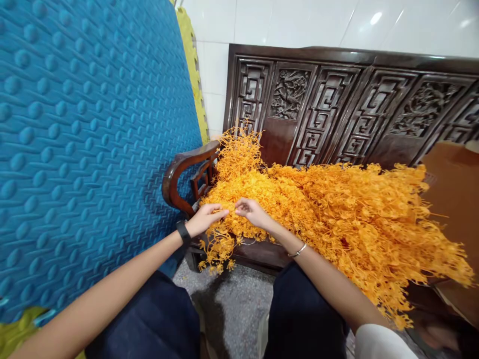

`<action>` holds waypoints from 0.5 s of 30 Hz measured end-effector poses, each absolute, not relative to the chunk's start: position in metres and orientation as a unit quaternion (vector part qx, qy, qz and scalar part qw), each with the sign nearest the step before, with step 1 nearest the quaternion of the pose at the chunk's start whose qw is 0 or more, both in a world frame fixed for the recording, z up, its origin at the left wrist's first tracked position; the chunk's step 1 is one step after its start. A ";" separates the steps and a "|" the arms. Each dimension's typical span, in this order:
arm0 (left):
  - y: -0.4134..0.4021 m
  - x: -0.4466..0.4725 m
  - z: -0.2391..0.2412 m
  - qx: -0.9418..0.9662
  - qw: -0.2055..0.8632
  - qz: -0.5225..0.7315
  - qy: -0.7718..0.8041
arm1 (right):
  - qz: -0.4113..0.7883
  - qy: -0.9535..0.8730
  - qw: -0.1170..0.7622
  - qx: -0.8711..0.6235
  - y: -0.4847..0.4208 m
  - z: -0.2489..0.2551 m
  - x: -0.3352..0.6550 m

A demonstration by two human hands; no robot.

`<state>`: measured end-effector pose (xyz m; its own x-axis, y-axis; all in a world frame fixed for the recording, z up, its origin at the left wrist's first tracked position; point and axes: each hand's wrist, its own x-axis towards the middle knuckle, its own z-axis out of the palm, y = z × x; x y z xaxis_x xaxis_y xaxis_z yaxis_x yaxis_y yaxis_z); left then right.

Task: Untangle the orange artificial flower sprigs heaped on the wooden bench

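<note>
A large heap of orange artificial flower sprigs [355, 214], with thin branching stems, covers the dark wooden bench. My left hand [205, 218] is at the heap's near left side, thumb and forefinger closing on an orange sprig [218, 247] whose blossoms hang below over the bench edge. Facing it a short way to the right, my right hand [251, 212] has its fingers curled into a pinch against the orange flowers. What lies between its fingertips is too small to make out.
The bench has a carved backrest [290, 94] and a curved armrest [179, 174] close to my left hand. A blue foam mat [93, 124] stands along the left. At the right is a brown cardboard-like surface [454, 194]. Speckled floor [243, 294] shows between my knees.
</note>
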<state>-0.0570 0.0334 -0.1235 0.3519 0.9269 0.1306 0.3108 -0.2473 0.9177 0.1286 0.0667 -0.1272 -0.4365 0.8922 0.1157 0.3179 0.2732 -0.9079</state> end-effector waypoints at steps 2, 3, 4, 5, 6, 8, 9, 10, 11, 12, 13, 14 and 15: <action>0.034 -0.057 -0.124 0.710 0.411 0.365 0.440 | 0.412 -0.739 0.329 -0.419 0.067 -0.131 0.126; 0.034 -0.058 -0.124 0.712 0.403 0.368 0.441 | 0.408 -0.741 0.335 -0.415 0.067 -0.133 0.124; 0.033 -0.058 -0.124 0.714 0.395 0.371 0.443 | 0.406 -0.741 0.342 -0.411 0.066 -0.134 0.123; 0.033 -0.059 -0.124 0.715 0.387 0.375 0.446 | 0.405 -0.740 0.350 -0.406 0.066 -0.135 0.122; 0.032 -0.060 -0.124 0.714 0.382 0.377 0.450 | 0.407 -0.739 0.357 -0.401 0.066 -0.136 0.121; 0.030 -0.061 -0.126 0.710 0.378 0.381 0.456 | 0.443 -0.723 0.362 -0.386 0.065 -0.138 0.118; 0.029 -0.061 -0.127 0.707 0.379 0.382 0.459 | 0.477 -0.707 0.362 -0.376 0.064 -0.138 0.117; 0.028 -0.061 -0.128 0.703 0.381 0.384 0.463 | 0.513 -0.686 0.363 -0.366 0.062 -0.139 0.115; 0.027 -0.061 -0.129 0.698 0.383 0.386 0.466 | 0.546 -0.662 0.367 -0.358 0.060 -0.139 0.113; 0.027 -0.061 -0.129 0.693 0.384 0.391 0.469 | 0.571 -0.639 0.374 -0.355 0.058 -0.139 0.112; 0.027 -0.061 -0.129 0.687 0.385 0.397 0.472 | 0.585 -0.621 0.381 -0.356 0.056 -0.138 0.111; 0.026 -0.061 -0.129 0.681 0.385 0.405 0.474 | 0.587 -0.611 0.387 -0.363 0.054 -0.137 0.110; 0.026 -0.061 -0.128 0.675 0.387 0.412 0.475 | 0.585 -0.607 0.391 -0.371 0.052 -0.137 0.110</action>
